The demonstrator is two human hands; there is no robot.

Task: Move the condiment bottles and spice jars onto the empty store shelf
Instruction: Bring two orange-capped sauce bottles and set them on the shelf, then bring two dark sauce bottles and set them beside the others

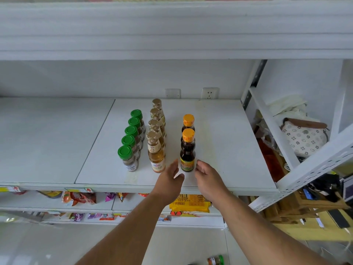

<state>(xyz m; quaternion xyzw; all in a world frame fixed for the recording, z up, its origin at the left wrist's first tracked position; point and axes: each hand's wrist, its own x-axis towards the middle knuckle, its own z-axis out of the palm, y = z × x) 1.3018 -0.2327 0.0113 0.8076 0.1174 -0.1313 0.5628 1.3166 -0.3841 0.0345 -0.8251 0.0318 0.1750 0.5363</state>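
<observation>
Both hands reach over the front edge of the white store shelf (pixel 219 142), one on each side of the front dark bottle (pixel 188 150). The left hand (pixel 169 180) has its fingers (pixel 174 164) nearly straight and spread, just left of the bottle's label and apparently not touching it. The right hand (pixel 207 177) has its fingers (pixel 199 165) loosely curled, their tips just beside the label's right edge; whether they touch it cannot be told. Neither hand has hold of anything.

The front dark bottle stands upright with an orange cap and a green-and-yellow label whose writing is too small to read. Straight beyond the fingers stands a second orange-capped bottle (pixel 188 121). Left of the left fingers runs a row of four pale amber bottles (pixel 156 134) with gold caps; the nearest carries a white label with a small red-and-blue emblem, its text illegible. Further left stand five green-capped spice jars (pixel 131 138) in a row, the front one with a white label with dark print that cannot be made out.

Below the wrists, a lower shelf holds a yellow packet (pixel 191 202) printed with "15%", and colourful snack bags (pixel 80 197) lie to its left. Well right of the right fingers, behind the shelf frame, lies a patterned handbag (pixel 303 138). One more green-capped jar (pixel 215 260) lies on the floor between the forearms.
</observation>
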